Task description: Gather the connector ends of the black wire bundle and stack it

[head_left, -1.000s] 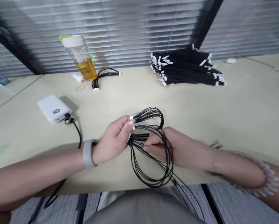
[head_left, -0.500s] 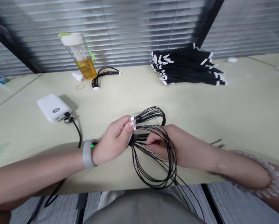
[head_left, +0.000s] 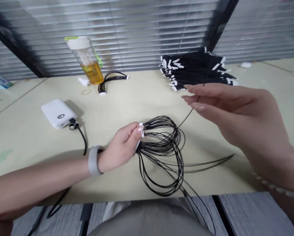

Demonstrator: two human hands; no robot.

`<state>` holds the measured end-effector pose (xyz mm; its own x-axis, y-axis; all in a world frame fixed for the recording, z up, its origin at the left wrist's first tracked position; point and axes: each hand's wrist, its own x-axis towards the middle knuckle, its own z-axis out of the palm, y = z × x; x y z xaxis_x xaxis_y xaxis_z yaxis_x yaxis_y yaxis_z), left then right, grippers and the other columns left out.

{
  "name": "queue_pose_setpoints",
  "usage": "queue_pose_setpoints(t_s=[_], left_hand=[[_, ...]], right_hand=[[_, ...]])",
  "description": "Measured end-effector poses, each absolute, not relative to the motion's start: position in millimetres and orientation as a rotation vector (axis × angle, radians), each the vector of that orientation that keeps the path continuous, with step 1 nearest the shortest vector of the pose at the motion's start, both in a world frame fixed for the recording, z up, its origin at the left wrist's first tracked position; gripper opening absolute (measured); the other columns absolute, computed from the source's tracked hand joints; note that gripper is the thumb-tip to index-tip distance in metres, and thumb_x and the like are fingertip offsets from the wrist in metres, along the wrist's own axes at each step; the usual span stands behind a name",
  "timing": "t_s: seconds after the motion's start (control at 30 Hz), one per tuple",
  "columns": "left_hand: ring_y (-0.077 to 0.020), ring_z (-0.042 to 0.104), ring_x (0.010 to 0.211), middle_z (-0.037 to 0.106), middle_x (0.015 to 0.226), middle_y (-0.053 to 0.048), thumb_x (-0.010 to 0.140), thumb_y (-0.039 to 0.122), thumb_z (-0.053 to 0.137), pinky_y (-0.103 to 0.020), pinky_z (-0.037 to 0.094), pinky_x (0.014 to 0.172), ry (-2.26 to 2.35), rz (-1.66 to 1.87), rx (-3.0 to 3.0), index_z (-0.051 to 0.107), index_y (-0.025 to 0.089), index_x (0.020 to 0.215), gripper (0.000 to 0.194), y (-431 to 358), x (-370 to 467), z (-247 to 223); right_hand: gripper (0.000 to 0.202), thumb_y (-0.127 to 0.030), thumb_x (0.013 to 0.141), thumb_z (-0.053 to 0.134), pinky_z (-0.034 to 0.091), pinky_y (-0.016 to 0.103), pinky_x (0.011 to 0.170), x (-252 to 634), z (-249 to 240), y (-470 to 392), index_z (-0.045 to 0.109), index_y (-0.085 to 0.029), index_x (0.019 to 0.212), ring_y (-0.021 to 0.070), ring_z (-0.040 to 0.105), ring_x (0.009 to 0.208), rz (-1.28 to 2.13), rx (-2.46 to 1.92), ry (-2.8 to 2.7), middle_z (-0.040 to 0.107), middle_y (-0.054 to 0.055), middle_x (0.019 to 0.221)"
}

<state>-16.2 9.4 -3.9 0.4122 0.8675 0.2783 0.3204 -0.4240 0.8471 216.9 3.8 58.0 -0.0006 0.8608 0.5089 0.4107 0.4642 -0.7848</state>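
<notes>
My left hand [head_left: 121, 142] pinches the white connectors [head_left: 141, 125] of a black wire harness [head_left: 165, 149], thumb on top. From there the wires fan out rightward in loops. A few loose ends trail over the table's front edge and others lie to the right. Raised above the table on the right is my right hand [head_left: 240, 111], its fingers curved around a single black wire [head_left: 185, 118] that runs up from the loops. The wire passes between thumb and fingers, where its grip is partly hidden.
At the back right lies a pile of black harnesses [head_left: 198, 73] with white connectors. A separate harness [head_left: 112, 77] sits beside a bottle of amber liquid [head_left: 91, 70]. A white power bank [head_left: 58, 113] with a black cable [head_left: 84, 141] is on the left, near a rubber band [head_left: 86, 92].
My right hand has moved from inside the wire loops up and to the right, drawing one wire out. My left hand keeps its pinch on the connectors.
</notes>
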Motion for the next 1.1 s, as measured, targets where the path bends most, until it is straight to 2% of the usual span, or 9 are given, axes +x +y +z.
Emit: queue_pose_setpoints(t_s=[0.07, 0.13, 0.23, 0.3, 0.37, 0.43, 0.67, 1.1], left_hand=[[-0.0094, 0.033, 0.055, 0.036, 0.061, 0.004, 0.096, 0.032, 0.034, -0.023, 0.031, 0.051, 0.994, 0.951, 1.951, 0.041, 0.018, 0.068, 0.032, 9, -16, -4], [-0.0094, 0.033, 0.054, 0.036, 0.060, 0.004, 0.096, 0.032, 0.034, -0.023, 0.031, 0.050, 0.985, 0.949, 1.953, 0.041, 0.018, 0.068, 0.032, 9, -16, -4], [-0.0098, 0.034, 0.054, 0.037, 0.061, 0.004, 0.096, 0.034, 0.033, -0.023, 0.033, 0.051, 0.980, 0.948, 1.946, 0.042, 0.018, 0.068, 0.033, 9, -16, -5], [-0.0101, 0.036, 0.055, 0.039, 0.061, 0.003, 0.096, 0.036, 0.033, -0.023, 0.034, 0.052, 0.971, 0.948, 1.937, 0.043, 0.018, 0.069, 0.035, 9, -16, -4], [-0.0104, 0.037, 0.056, 0.039, 0.061, 0.003, 0.096, 0.039, 0.033, -0.024, 0.035, 0.052, 0.970, 0.946, 1.931, 0.043, 0.018, 0.068, 0.036, 9, -16, -4], [-0.0107, 0.037, 0.055, 0.040, 0.060, 0.003, 0.095, 0.042, 0.033, -0.024, 0.035, 0.051, 0.972, 0.945, 1.931, 0.043, 0.018, 0.067, 0.039, 9, -15, -3], [-0.0101, 0.039, 0.052, 0.040, 0.055, 0.003, 0.094, 0.045, 0.033, -0.022, 0.036, 0.048, 0.983, 0.950, 1.904, 0.044, 0.018, 0.065, 0.041, 7, -13, 0], [-0.0102, 0.037, 0.049, 0.039, 0.053, 0.004, 0.094, 0.046, 0.033, -0.023, 0.035, 0.047, 1.009, 0.935, 1.880, 0.045, 0.018, 0.066, 0.041, 8, -14, -2]], right_hand=[[0.018, -0.019, 0.080, 0.064, 0.054, 0.032, 0.083, 214, 56, 3, 0.071, -0.021, 0.096, 0.0148, 0.067, 0.086, 0.669, -0.993, -1.452, 0.071, 0.002, 0.098], [0.020, -0.017, 0.084, 0.059, 0.056, 0.030, 0.071, 211, 53, 3, 0.068, -0.024, 0.100, 0.0115, 0.066, 0.071, 0.763, -0.879, -1.411, 0.070, -0.001, 0.085], [0.038, -0.016, 0.085, 0.055, 0.049, 0.023, 0.052, 209, 49, 2, 0.053, -0.027, 0.122, 0.0085, 0.057, 0.052, 0.826, -0.923, -1.649, 0.062, -0.007, 0.062], [0.026, -0.019, 0.086, 0.054, 0.045, 0.022, 0.051, 207, 46, 1, 0.057, -0.024, 0.111, 0.0084, 0.055, 0.053, 0.750, -1.058, -1.891, 0.061, -0.006, 0.063], [0.008, -0.020, 0.086, 0.054, 0.043, 0.023, 0.055, 204, 43, 1, 0.062, -0.020, 0.085, 0.0090, 0.055, 0.058, 0.612, -1.133, -2.100, 0.063, -0.002, 0.068], [0.013, -0.020, 0.085, 0.053, 0.041, 0.024, 0.059, 201, 40, 1, 0.060, -0.019, 0.074, 0.0097, 0.055, 0.061, 0.527, -1.143, -2.223, 0.064, -0.001, 0.070], [0.018, -0.025, 0.084, 0.053, 0.037, 0.022, 0.052, 203, 40, 1, 0.058, -0.018, 0.069, 0.0088, 0.049, 0.054, 0.559, -1.209, -2.251, 0.058, -0.003, 0.060], [0.014, -0.020, 0.083, 0.053, 0.039, 0.023, 0.056, 204, 38, 2, 0.059, -0.019, 0.071, 0.0097, 0.053, 0.056, 0.511, -1.126, -2.285, 0.061, -0.002, 0.063]])
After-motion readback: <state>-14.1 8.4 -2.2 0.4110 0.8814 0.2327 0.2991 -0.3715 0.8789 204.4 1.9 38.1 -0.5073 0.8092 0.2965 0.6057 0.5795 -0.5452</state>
